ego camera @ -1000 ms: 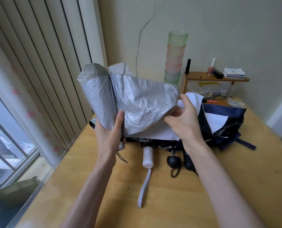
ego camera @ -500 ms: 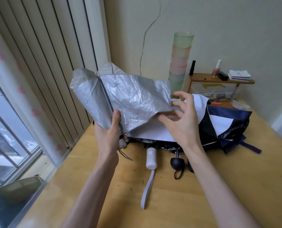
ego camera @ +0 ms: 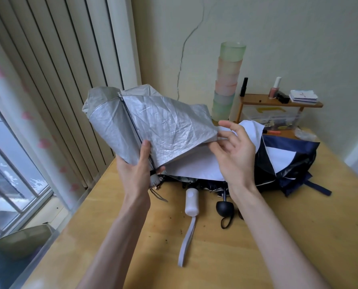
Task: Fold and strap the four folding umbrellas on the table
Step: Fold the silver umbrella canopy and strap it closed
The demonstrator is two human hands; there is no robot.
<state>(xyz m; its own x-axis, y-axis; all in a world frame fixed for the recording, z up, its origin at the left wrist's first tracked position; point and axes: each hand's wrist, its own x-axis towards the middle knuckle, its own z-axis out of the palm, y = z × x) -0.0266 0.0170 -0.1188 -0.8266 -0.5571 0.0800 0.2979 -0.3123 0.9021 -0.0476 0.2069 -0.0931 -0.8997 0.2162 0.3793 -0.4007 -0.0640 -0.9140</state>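
While left hand (ego camera: 136, 174) grips one silver umbrella (ego camera: 169, 130); white handle (ego camera: 191, 202): one

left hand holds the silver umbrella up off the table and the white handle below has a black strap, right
Not quite: the head view shows the strap on the white handle is pale, not black; the black loop hangs from the black handle beside it. The left hand does hold the silver umbrella up off the table.
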